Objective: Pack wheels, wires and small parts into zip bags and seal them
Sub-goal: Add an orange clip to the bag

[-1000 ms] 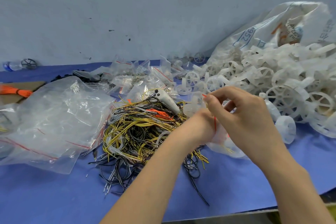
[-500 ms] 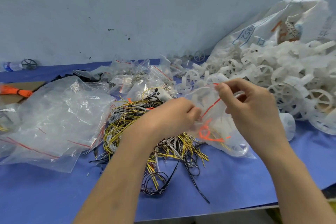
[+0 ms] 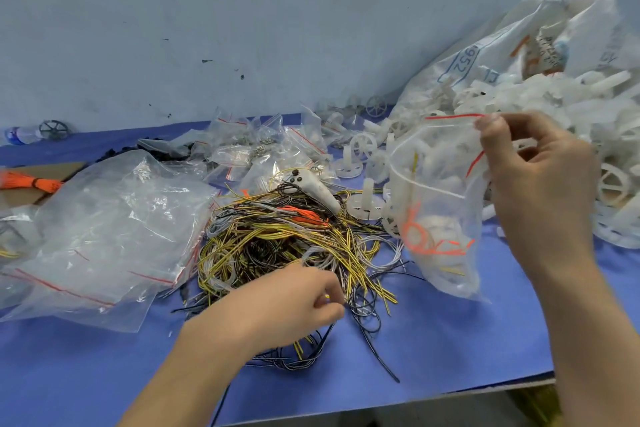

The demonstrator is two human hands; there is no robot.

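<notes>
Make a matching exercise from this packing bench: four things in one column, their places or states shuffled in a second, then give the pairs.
Things:
1. clear zip bag with a red seal strip
2. tangled pile of yellow, black and white wires
3. white plastic spoked wheels
4. bundle of orange wires

States:
A. spilling from the white sack
B. far left, on cardboard
C. held up by the right hand
D. under the left hand

Pairs: 1-C, 2-D, 3-A, 4-B

Even, soft, cool light fills the frame, with only faint shadows under the wire pile (image 3: 294, 246). Glare glints on the clear bags (image 3: 104, 225) at left. Wide-angle bending curves the edges. The right hand (image 3: 540, 177) looks slightly motion-blurred.
</notes>
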